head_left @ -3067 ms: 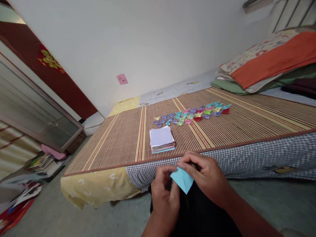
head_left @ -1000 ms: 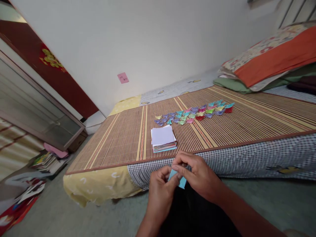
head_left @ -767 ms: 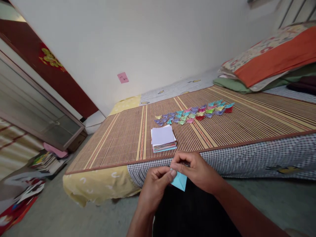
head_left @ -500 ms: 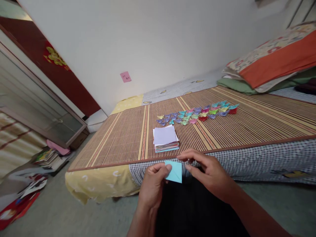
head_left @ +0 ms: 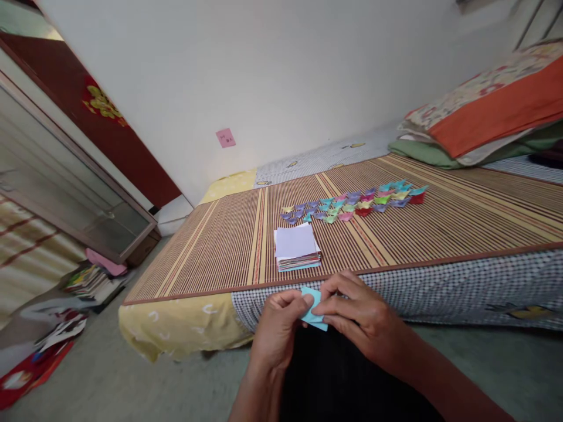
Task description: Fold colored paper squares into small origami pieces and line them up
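Editor: What appears at left?

Reporter: At the near edge of a bed point(head_left: 189, 322) spread with a striped mat point(head_left: 220, 255), the person's left hand point(head_left: 275, 328) pinches a small folded piece of blue paper point(head_left: 310, 317), thumb flat on top, fingers tucked beneath.

Editor: And at center?

Reporter: The blue paper is between the two hands, above dark clothing point(head_left: 347, 381), with a stack of square sheets point(head_left: 295, 241) near it on the mat. With nothing firm under the paper, edges should probably be matched before any crease is pressed.

Editor: Farther right?

Reporter: Rows of small folded paper pieces point(head_left: 364, 211) lie on the mat, apart from the hands. The right hand point(head_left: 369, 313) has its fingers bent and narrow on the paper's right edge. A light pull along the fold, against a steady left thumb, would likely leave the sharpest line.
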Motion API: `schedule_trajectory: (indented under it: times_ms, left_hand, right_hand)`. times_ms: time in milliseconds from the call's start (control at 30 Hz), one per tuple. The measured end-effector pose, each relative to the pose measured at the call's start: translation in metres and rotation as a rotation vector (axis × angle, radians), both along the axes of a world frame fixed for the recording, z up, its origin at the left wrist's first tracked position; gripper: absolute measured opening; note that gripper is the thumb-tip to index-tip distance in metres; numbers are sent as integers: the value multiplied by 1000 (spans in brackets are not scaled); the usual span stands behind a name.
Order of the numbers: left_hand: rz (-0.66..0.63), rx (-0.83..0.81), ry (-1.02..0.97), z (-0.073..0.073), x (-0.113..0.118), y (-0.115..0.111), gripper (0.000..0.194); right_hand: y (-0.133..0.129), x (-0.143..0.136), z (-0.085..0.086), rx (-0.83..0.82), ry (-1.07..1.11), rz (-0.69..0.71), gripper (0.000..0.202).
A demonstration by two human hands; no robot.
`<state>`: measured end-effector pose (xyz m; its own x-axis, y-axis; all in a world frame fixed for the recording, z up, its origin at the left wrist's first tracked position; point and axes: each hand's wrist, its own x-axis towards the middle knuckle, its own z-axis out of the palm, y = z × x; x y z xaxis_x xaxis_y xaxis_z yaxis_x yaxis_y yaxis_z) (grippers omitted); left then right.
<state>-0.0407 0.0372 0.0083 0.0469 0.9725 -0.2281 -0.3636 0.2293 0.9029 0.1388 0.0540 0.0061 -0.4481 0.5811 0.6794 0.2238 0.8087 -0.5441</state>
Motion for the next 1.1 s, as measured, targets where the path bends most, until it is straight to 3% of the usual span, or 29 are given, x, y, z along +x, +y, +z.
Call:
schedule_trajectory:
  times_ms: [200,333,433,567,700,833,933,1033,1100]
  left_hand:
    - [-8,-4,6,-6,3,0,32]
    - [57,12,-1,-13,6,-1,32]
    - [85,-31,-102,-17,8,-4,32]
    - [89,-148,-273,-20,13,-6,36]
    - [159,-145,-285,-22,17,-5,38]
    - [166,-86,-260,-28,14,-4,28]
    - [181,-66,-226,-34,3,-4,28]
    - [172,-121,-154,-42,-13,-5,30]
    - [206,-158,-169,-49,-24,-3,32]
  right_hand:
    - [-1,-7,-8,181,-74,-120,26]
    - [-4,-10,-18,255,-175,-191,28]
    - [-6,-10,-24,299,-201,-204,28]
    - [-6,-13,-34,293,-178,-185,25]
    - [-7,-19,-43,273,-161,-177,26]
    - [-6,-19,-34,168,-184,-100,24]
    - [18,-11,-15,22,-169,24,17]
    - [73,-12,5,35,-130,-165,12]
    - [120,-30,13,13,-377,-279,17]
